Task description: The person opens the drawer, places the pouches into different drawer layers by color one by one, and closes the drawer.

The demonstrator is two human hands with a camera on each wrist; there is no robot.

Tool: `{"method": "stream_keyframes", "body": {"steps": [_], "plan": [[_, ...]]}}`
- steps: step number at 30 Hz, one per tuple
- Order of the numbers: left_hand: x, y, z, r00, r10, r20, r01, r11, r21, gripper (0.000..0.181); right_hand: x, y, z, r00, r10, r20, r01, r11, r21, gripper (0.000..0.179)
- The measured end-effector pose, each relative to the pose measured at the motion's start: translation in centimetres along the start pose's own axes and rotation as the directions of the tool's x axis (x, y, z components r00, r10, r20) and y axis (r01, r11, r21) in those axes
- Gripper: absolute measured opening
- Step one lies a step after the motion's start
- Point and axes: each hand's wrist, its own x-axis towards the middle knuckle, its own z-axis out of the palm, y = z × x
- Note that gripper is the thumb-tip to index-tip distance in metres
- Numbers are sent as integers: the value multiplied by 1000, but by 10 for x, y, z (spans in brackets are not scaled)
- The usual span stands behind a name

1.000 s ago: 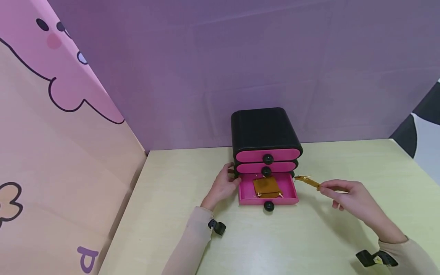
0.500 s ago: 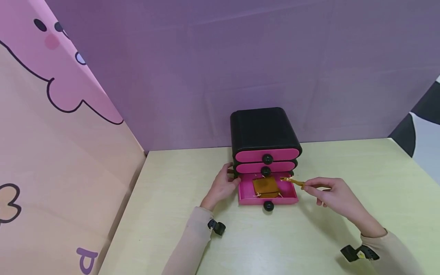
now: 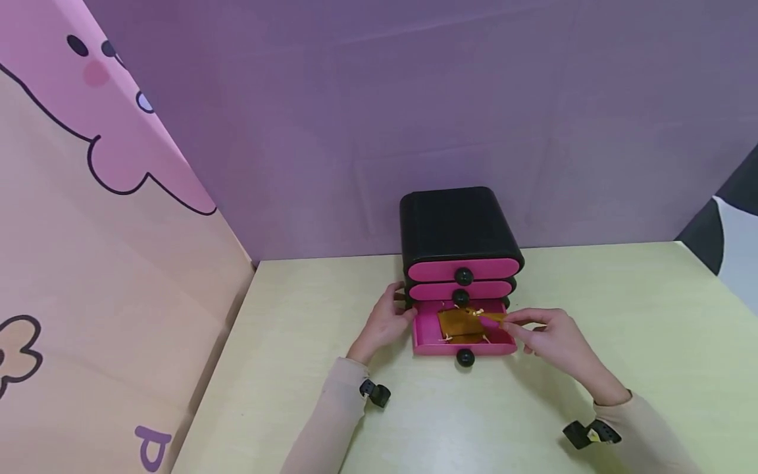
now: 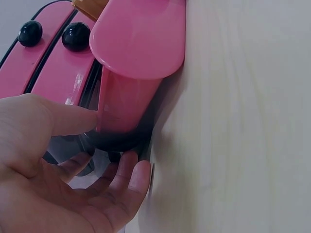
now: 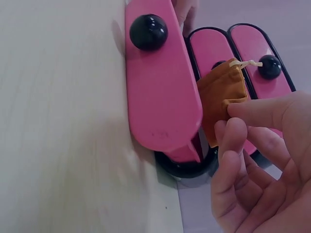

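A small black drawer unit (image 3: 458, 224) with pink fronts stands on the table, its bottom drawer (image 3: 422, 329) pulled out. In that drawer lies a mustard-brown drawstring pouch (image 3: 458, 326). My right hand (image 3: 547, 336) pinches a second such pouch (image 5: 214, 92) between thumb and fingers, over the drawer's right side. Its pale cord tip hangs above the lying pouch; whether the two touch I cannot tell. At the unit's lower left corner, my left hand (image 3: 383, 324) holds the side, thumb (image 4: 73, 119) by the drawer's edge and bent fingers (image 4: 124, 177) against the casing.
Two upper drawers (image 3: 444, 270) are closed, each with a round black knob. The open drawer's knob (image 3: 465, 357) sticks out toward me. Behind the pale wooden table (image 3: 320, 296) rises a purple backdrop (image 3: 296, 164), with a patterned panel (image 3: 118, 263) on the left.
My right hand has moved left with the pinched pouch, from beside the unit to over the open drawer. The left hand has stayed at the unit's left side.
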Motion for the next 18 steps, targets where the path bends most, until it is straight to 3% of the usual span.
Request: {"method": "stream_keyframes", "body": {"steps": [10, 18], "plan": [[0, -2, 2, 1000, 2, 10, -2, 1000, -10, 64, 3, -5, 13, 999, 7, -33, -10, 995, -95, 24], [0, 1, 1, 1000, 9, 1, -9, 1000, -3, 65, 10, -2, 23, 997, -19, -69, 11, 993, -115, 20]]}}
